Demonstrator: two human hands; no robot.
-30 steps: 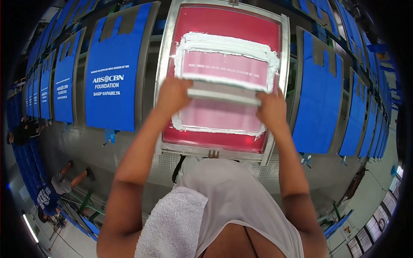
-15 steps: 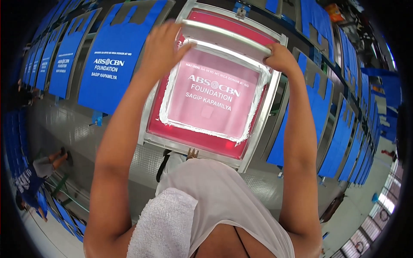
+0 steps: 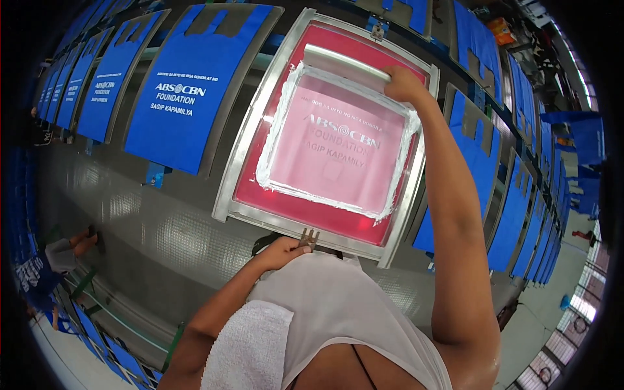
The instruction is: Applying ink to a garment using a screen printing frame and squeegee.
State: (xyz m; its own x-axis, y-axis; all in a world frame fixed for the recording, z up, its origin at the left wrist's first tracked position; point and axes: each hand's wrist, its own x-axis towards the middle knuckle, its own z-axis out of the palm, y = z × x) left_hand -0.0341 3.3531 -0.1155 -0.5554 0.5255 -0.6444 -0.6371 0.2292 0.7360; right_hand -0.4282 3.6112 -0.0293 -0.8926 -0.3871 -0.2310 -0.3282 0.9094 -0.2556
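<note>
A metal-edged printing screen (image 3: 235, 162) lies in front of me, its mesh red with a paler pink window (image 3: 325, 175) bounded by smeared white ink (image 3: 312, 197). White lettering shows through the window. Across the far end of the screen rests a long squeegee (image 3: 344, 62). My right hand (image 3: 404, 84) is closed round its right end. Down at the screen's near edge, my left hand (image 3: 285, 252) is closed at a small pronged metal bracket (image 3: 309, 238), thumb against it; its other fingers are partly hidden.
Blue bags (image 3: 188, 91) with white print lie flat on boards in rows to both sides. A hinge clamp (image 3: 377, 27) stands at the screen's far edge. A grey walkway (image 3: 143, 208) runs at left, where another person (image 3: 39, 266) is visible. A white towel (image 3: 250, 344) hangs over my front.
My left hand has left the squeegee's area and come down to the bracket at the near edge. My right hand stays on the squeegee. The screen appears shifted slightly right in view.
</note>
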